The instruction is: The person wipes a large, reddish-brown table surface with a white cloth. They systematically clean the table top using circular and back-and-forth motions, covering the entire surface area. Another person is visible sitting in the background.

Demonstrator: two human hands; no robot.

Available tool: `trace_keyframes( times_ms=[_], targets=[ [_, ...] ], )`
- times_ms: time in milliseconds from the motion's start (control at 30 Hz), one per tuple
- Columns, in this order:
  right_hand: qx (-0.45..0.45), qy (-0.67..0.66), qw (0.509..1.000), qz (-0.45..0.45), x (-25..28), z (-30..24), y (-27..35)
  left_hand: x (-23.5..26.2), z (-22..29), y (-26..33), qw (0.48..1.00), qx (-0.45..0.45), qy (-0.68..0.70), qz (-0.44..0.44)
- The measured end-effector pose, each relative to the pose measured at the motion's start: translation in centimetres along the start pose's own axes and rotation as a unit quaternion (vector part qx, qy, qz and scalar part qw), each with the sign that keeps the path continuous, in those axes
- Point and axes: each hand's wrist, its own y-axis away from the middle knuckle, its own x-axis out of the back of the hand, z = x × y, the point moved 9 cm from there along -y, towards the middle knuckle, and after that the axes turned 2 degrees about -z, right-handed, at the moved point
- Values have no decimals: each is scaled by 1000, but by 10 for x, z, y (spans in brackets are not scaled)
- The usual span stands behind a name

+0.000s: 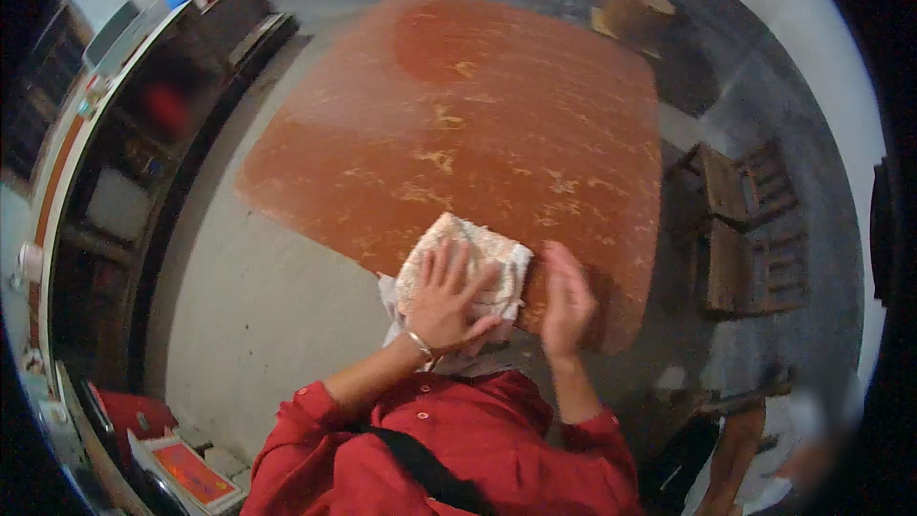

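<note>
A pale, folded cloth (482,241) lies on the near edge of a reddish-brown table (382,124) with a marbled top. My left hand (441,294) rests flat on the cloth, fingers spread. Part of the cloth, or another white cloth, hangs over the table's edge below that hand. Just right of the cloth, my right hand (567,298) is held on edge over the tabletop, its fingers stretched out and holding nothing. Slight blur softens its fingertips, and I cannot tell whether it touches the table.
Wooden chairs (731,272) stand along the right side. A long counter (143,43) with bottles runs down the left. Beyond the table's far right corner is a wooden stand (635,11). Another person's arm (734,459) shows at lower right. A red-and-white box (186,468) sits at lower left.
</note>
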Motion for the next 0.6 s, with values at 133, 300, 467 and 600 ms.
trace_keyframes(
  times_ms=[133, 300, 467, 600],
  targets=[
    [62, 187, 976, 93, 88, 3, 3, -5, -13, 0, 999, 4, -21, 24],
    [-51, 264, 952, 149, 179, 54, 20, 36, -82, 1, 992, 48, -95, 66],
    [-93, 212, 955, 185, 182, 64, 25, 72, -241, 15, 965, 210, -148, 44],
    [-73, 238, 952, 177, 182, 72, 23, 119, -345, 34, 883, 418, -209, 52]
  ],
)
